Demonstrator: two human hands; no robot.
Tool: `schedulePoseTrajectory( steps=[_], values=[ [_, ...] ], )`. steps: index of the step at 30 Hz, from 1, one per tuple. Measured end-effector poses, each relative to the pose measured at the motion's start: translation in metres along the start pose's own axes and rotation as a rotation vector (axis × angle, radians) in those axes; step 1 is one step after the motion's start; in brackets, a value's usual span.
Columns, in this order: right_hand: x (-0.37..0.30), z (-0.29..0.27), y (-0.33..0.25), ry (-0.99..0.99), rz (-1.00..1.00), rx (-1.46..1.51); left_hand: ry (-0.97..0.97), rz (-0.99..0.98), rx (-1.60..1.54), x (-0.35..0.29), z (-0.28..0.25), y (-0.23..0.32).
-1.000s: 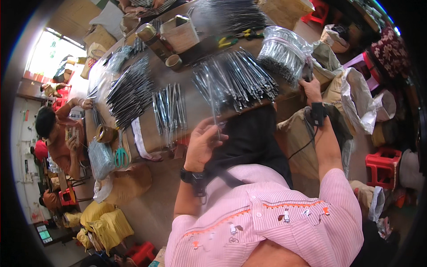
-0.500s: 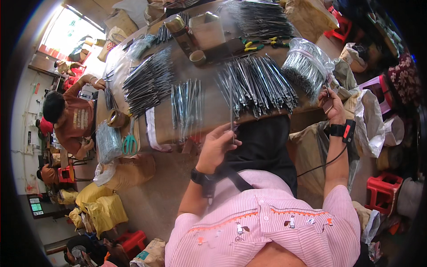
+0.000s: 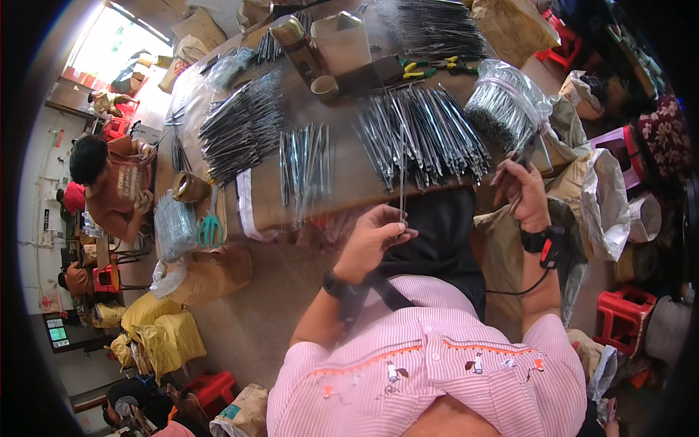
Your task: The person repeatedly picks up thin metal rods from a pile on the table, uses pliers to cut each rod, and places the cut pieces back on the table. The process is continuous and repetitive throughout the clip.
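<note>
My left hand point(image 3: 377, 240) pinches a thin metal strip point(image 3: 403, 171), which stands nearly upright in front of my lap. Beyond it, a wide pile of dark metal strips point(image 3: 426, 135) lies at the table's near edge. To the right, my right hand point(image 3: 524, 197) is raised with curled fingers just below a bundle of thin silvery wires point(image 3: 502, 113) wrapped in clear plastic. Whatever its fingertips hold is too small and blurred to make out. A smaller row of strips point(image 3: 306, 167) is left of centre, beside a larger dark pile point(image 3: 244, 124).
Teal scissors point(image 3: 211, 229), a tape roll point(image 3: 189, 187) and a plastic-wrapped bundle point(image 3: 175, 227) sit at the table's left end. Yellow-handled pliers point(image 3: 419, 71), a flask point(image 3: 291, 36) and a clear container point(image 3: 341, 45) are farther back. A co-worker point(image 3: 116, 186) sits left. Sacks point(image 3: 593, 197) stand right.
My left hand has moved slightly right and down with the strip. The right hand has come a little left and lower, its fingers now below the wire bundle. The co-worker's arm has drawn back.
</note>
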State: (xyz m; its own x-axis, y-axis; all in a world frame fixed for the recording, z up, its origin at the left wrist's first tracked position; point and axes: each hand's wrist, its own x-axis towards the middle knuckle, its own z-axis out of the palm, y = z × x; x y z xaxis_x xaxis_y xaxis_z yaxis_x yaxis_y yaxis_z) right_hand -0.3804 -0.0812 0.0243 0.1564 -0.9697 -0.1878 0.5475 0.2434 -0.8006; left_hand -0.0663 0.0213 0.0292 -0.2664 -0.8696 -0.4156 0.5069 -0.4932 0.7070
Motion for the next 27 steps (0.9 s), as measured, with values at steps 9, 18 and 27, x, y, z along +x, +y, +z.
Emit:
schedulePoseTrajectory(
  steps=[9,18,27],
  values=[
    [-0.048,0.089,0.043,-0.01,-0.065,-0.18,-0.069,0.042,0.086,0.008,0.027,-0.004],
    [-0.062,0.091,0.049,0.017,-0.184,-0.213,-0.079,0.189,0.162,0.01,0.031,-0.01],
    [-0.068,0.104,0.065,0.03,-0.197,-0.317,-0.049,0.191,0.235,0.014,0.026,-0.006]
  ],
)
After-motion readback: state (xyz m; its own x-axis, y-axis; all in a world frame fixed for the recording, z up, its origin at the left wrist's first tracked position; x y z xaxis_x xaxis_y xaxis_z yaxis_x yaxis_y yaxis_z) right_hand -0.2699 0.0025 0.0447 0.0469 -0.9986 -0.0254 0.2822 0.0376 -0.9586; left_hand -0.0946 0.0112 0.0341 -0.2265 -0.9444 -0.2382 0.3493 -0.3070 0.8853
